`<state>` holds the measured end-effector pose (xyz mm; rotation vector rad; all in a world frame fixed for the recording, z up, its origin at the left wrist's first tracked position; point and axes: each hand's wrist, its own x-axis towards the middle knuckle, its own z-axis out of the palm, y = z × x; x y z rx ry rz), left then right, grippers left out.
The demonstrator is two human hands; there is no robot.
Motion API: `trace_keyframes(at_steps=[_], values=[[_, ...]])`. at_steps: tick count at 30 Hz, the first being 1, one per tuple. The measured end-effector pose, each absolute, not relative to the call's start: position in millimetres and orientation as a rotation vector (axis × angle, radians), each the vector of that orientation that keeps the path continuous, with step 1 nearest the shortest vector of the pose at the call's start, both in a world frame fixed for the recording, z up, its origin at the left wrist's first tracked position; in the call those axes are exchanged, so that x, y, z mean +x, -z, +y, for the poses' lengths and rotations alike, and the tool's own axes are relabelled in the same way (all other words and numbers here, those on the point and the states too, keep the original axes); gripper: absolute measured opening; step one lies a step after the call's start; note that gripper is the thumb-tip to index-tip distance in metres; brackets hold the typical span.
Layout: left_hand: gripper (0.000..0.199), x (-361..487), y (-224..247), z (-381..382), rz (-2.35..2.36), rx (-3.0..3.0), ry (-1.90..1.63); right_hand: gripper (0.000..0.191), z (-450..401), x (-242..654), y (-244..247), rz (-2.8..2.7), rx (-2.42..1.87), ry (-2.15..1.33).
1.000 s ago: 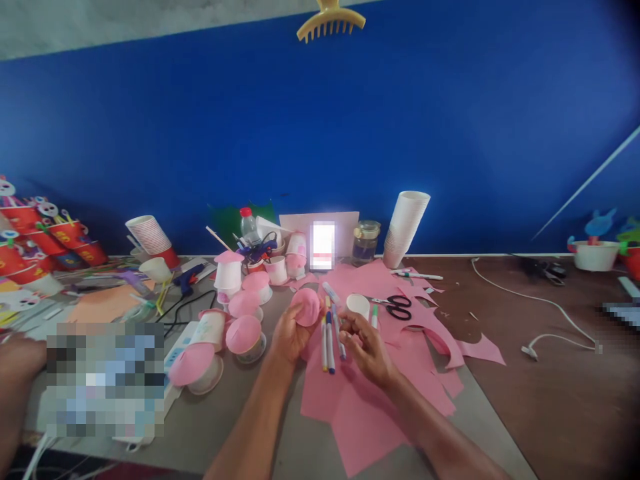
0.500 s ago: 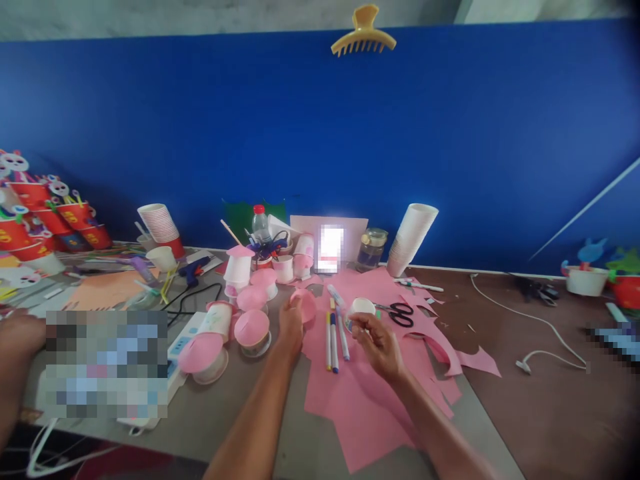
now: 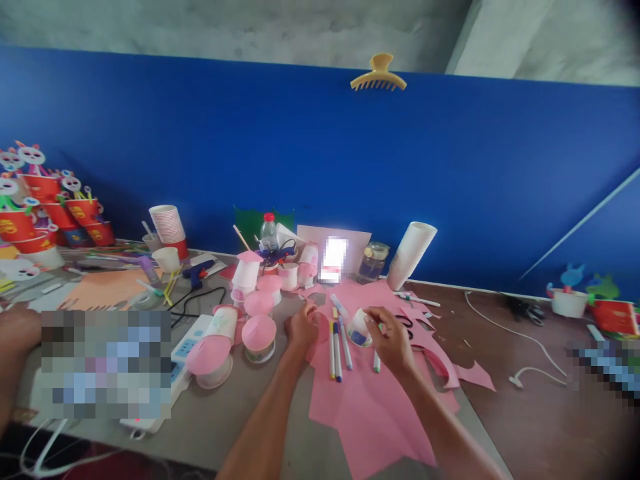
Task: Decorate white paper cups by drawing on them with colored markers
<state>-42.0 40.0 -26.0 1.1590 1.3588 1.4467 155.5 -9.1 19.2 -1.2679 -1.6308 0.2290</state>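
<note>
My left hand [image 3: 303,328] is closed on the edge of a round pink paper piece [image 3: 321,328], which partly blends into the pink paper beneath. My right hand [image 3: 393,341] grips a small white paper cup [image 3: 358,327] with coloured drawing on its side; the cup is upside down. Between the two hands lie several markers [image 3: 334,350] side by side. A green-tipped marker [image 3: 377,361] shows just below the right fingers. Scissors [image 3: 407,325] are mostly hidden behind the right hand. Under all this spread sheets of pink paper [image 3: 370,417].
Left stand cups with pink cone tops [image 3: 259,331], a power strip [image 3: 193,340] and a glue gun [image 3: 199,270]. Stacked white cups [image 3: 413,253], a jar [image 3: 374,261] and a bright phone [image 3: 334,259] are at the back. Another person's hand [image 3: 20,327] is far left.
My left hand has moved slightly right and down with the pink piece. The right hand has taken hold of the cup and tipped it over. The view has tilted up.
</note>
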Motion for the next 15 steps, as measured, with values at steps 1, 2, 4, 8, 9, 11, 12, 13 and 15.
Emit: trace_keyframes(at_steps=[1, 2, 4, 8, 9, 11, 12, 13, 15], values=[[0.017, -42.4, 27.3, 40.2, 1.359, 1.169, -1.445, 0.021, -4.0, 154.3, -25.2, -1.685, -1.308, -0.168], [0.016, -42.7, 28.3, 40.5, 1.356, 1.176, -1.444, 0.022, 2.2, 152.4, -32.2, -1.742, -1.375, -0.114], [0.013, -43.2, 29.1, 41.3, 1.352, 1.195, -1.467, 0.027, 17.5, 146.2, -47.1, -1.931, -1.648, -0.01], [0.011, -43.6, 26.1, 43.0, 1.352, 1.24, -1.568, 0.03, 53.0, 127.0, -64.9, -2.185, -1.916, 0.01], [0.011, -43.8, 24.9, 43.5, 1.348, 1.238, -1.595, 0.027, 61.2, 121.8, -64.7, -2.225, -1.954, -0.008], [0.009, -44.6, 22.8, 44.4, 1.337, 1.221, -1.636, 0.027, 75.2, 111.7, -59.7, -2.313, -2.02, -0.036], [0.008, -45.1, 22.3, 44.9, 1.332, 1.208, -1.655, 0.03, 80.9, 107.0, -55.8, -2.355, -2.042, -0.038], [0.007, -45.7, 22.2, 45.3, 1.323, 1.189, -1.671, 0.034, 85.7, 102.5, -51.6, -2.398, -2.058, -0.041], [0.006, -46.8, 22.8, 46.1, 1.304, 1.138, -1.699, 0.036, 93.0, 94.5, -43.7, -2.47, -2.053, -0.023]])
